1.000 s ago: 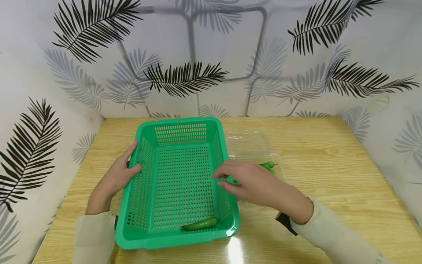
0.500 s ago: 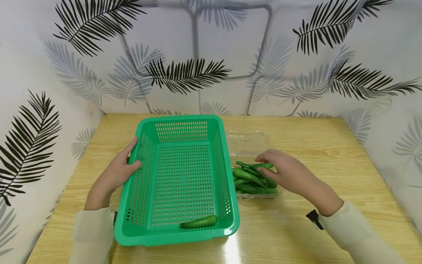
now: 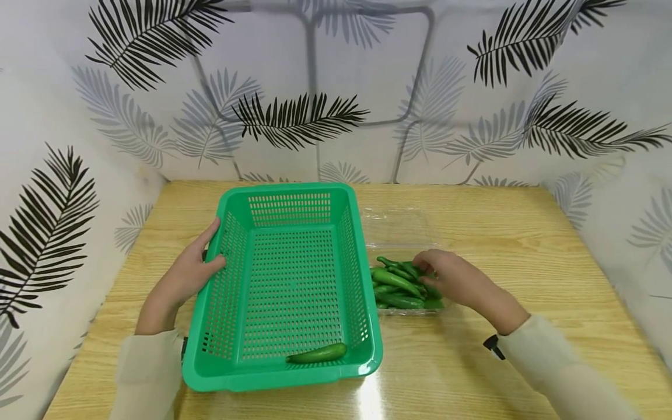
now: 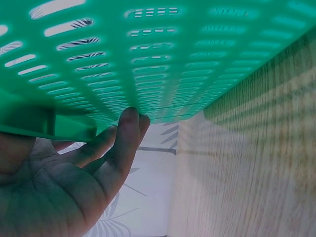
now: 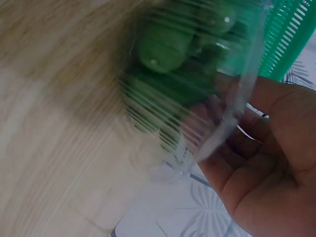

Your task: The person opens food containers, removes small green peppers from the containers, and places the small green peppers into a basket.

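Observation:
My left hand (image 3: 181,277) grips the left rim of a large green plastic basket (image 3: 283,380), thumb over the inside; in the left wrist view its fingers (image 4: 129,131) lie under the rim against the slotted wall. One green pepper (image 3: 317,354) lies in the basket's near right corner. Right of the basket stands a clear plastic container (image 5: 237,106) holding several green peppers (image 3: 395,284). My right hand (image 3: 459,283) reaches into its right side, thumb and curled fingers pinching a green pepper that they mostly hide. The clear wall passes in front of those fingertips in the right wrist view.
The container's clear lid (image 3: 396,227) lies folded back behind it. All stands on a light wood-grain table (image 3: 504,233). A white cloth with leaf prints (image 3: 362,157) rises behind the table and at both sides. The basket's right rim overlaps the container's left end.
My right hand has moved right from the basket's right rim to the container, then down among the peppers, its fingers closing in. The left hand and basket keep almost the same place.

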The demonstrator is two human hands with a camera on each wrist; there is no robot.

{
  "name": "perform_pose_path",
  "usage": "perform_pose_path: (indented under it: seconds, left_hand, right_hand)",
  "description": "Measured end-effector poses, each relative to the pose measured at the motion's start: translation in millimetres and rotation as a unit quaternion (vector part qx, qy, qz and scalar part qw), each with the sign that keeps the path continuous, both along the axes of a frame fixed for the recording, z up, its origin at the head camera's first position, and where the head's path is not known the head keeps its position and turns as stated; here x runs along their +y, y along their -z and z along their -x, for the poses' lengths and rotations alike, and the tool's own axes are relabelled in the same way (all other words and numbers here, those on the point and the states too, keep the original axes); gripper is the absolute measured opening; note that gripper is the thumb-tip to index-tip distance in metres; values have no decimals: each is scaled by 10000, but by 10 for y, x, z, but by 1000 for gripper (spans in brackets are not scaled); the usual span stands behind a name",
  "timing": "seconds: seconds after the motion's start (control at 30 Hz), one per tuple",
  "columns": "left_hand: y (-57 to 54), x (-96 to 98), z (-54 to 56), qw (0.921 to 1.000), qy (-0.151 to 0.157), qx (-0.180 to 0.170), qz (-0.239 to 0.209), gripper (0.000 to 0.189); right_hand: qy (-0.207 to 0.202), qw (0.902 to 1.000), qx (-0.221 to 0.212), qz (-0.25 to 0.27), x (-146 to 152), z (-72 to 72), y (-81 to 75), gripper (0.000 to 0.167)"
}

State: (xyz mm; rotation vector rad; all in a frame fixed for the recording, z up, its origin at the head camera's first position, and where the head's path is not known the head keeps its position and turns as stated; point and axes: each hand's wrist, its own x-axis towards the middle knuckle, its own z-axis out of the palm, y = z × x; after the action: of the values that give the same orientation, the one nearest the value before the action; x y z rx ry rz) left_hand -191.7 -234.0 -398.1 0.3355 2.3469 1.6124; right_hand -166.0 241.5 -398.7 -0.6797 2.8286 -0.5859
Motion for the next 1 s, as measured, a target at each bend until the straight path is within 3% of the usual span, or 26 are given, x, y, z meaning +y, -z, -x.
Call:
perform_pose_path:
  seconds: [0.13,0.5,0.73,1.0]
  left_hand:
    - [-3,5,-7,10000,6,-6,-46,78]
    - [16,-4,0,10000,-11,19,-9,78]
    - [7,7,-7,9999,-41,53,124,78]
    - [6,-3,0,9998,-24,138,139,77]
  right_hand:
    - [164,9998,-127,-64,-39,4,55,26]
    - [332,9992,108,-192,-105,-52,74,25]
    - [305,9991,227,183,-102,-90,-155,26]
    - [-68,9965,705,448,-190,-133,-439,29]
